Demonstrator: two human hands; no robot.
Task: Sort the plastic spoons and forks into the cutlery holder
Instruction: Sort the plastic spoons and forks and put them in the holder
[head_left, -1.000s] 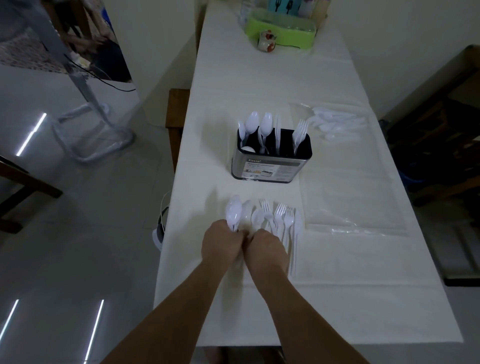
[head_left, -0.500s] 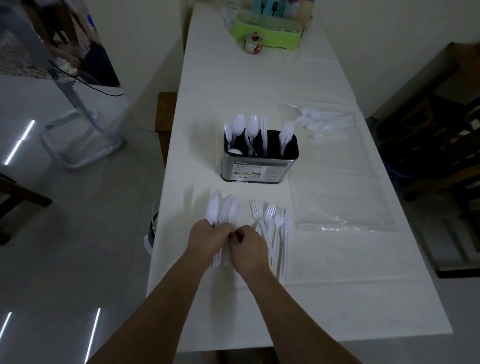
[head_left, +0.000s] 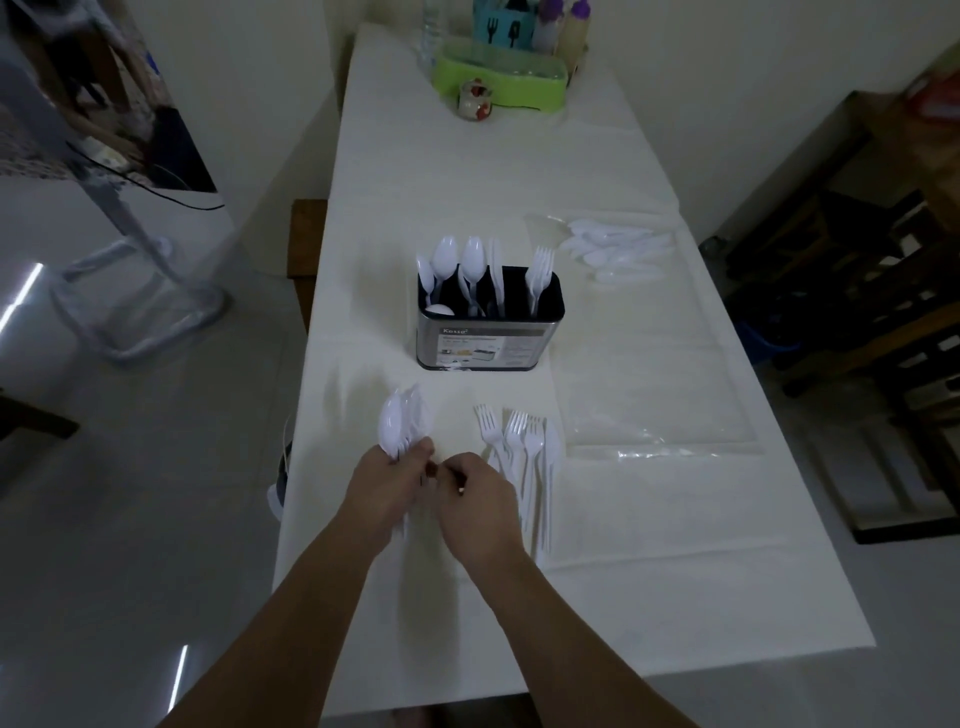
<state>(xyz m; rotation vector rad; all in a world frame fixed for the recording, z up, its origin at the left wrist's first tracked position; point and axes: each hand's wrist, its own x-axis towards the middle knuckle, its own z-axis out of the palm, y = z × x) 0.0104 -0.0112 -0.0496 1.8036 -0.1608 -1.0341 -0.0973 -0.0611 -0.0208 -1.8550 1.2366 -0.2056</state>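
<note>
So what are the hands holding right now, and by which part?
The left hand grips a bunch of white plastic spoons by their handles, bowls pointing away. The right hand is curled beside it; whether it pinches anything cannot be told.

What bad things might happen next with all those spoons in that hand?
1. The left hand grips several spoons in one bunch, so one might slip out of the grip and drop near the table's edge.
2. The cutlery holder already has spoons standing on its left side, so pushing the whole bunch in could jam or knock them.
3. The right hand sits beside the loose forks and might nudge them.
</note>
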